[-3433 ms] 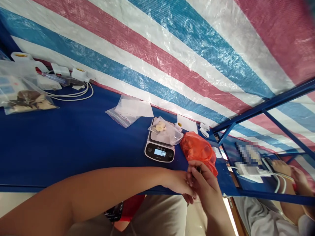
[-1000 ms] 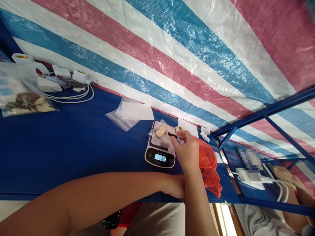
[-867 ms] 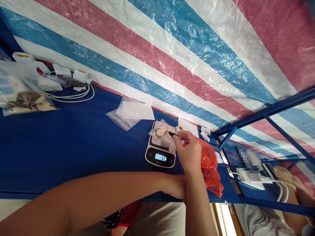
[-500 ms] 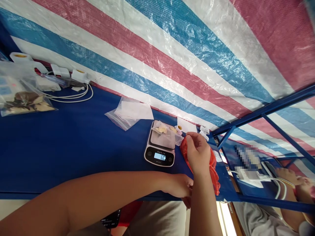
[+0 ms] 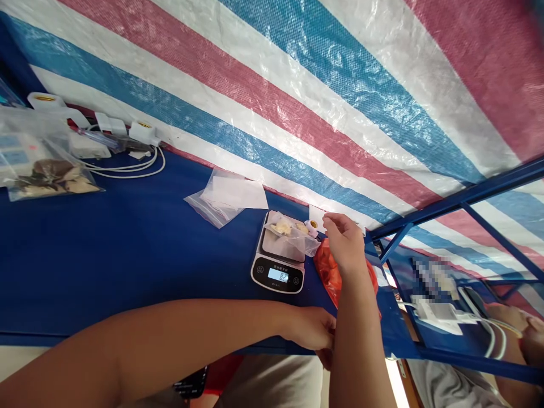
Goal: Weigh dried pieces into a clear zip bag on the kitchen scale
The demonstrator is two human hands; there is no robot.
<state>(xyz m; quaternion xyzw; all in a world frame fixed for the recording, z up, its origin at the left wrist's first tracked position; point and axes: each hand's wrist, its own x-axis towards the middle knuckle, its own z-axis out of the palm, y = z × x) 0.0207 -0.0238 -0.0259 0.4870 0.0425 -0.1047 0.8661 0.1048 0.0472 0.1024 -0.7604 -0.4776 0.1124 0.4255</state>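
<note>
A white and black digital scale (image 5: 278, 275) stands on the blue surface, its display reading about 8.2. On its plate lies a clear plastic bag (image 5: 293, 241) with pale pieces inside. My right hand (image 5: 345, 241) is raised over a red plastic bag (image 5: 327, 266), fingers bent and thumb near the fingertips; whether anything small is between them is too small to tell. My left hand (image 5: 314, 330) rests low at the near edge, partly behind my right forearm, and its fingers are largely hidden.
Clear zip bags and white paper (image 5: 240, 192) lie behind the scale. At far left are a bag of dried pieces (image 5: 55, 178) and white sockets with a cable (image 5: 142, 133). A blue metal frame (image 5: 442, 209) stands right, with another person's arm (image 5: 510, 334) beyond.
My right hand has risen slightly away from the red bag. The scale's reading has gone from 6.8 to about 8.2. The view has shifted slightly.
</note>
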